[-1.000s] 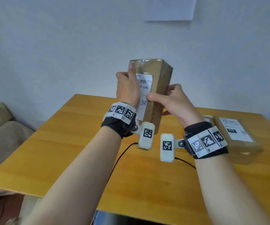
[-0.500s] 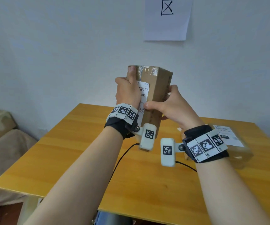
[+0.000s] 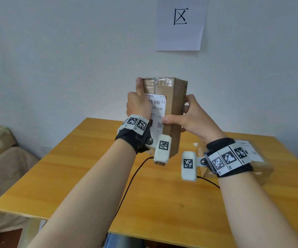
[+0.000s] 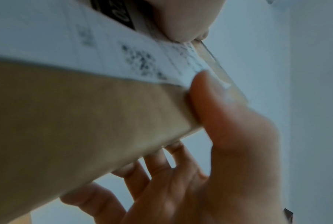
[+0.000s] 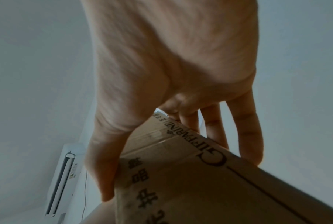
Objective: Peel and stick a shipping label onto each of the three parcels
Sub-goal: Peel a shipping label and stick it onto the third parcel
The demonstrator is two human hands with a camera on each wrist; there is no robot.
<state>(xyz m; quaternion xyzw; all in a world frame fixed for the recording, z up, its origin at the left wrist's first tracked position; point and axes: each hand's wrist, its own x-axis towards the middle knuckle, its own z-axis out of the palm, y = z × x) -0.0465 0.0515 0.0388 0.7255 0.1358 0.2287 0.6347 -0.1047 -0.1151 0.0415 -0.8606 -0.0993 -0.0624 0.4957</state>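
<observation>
I hold a tall brown cardboard parcel [image 3: 174, 97] upright in the air above the table. A white shipping label [image 3: 158, 111] lies on its front face. My left hand [image 3: 137, 106] grips the parcel's left edge, thumb pointing up along the front. My right hand [image 3: 189, 119] grips the right side, its thumb pressing the label's right edge by the QR code. The left wrist view shows that thumb [image 4: 209, 98] on the label [image 4: 104, 53], fingers behind the box. In the right wrist view the right hand [image 5: 171, 75] wraps the printed parcel [image 5: 200, 174]. A second labelled parcel [image 3: 259, 158] lies on the table.
The wooden table [image 3: 91, 167] sits against a pale wall with a paper sign [image 3: 180, 24]. Thin black cables [image 3: 132, 178] run from the wrist cameras over the tabletop. A cloth-covered piece of furniture [image 3: 1, 167] stands to the left. An air conditioner [image 5: 62, 181] stands by the wall.
The parcel's labelled face has turned more toward me and more of the label shows. Both hands keep hold of it. The view has tilted up, bringing the wall sign in.
</observation>
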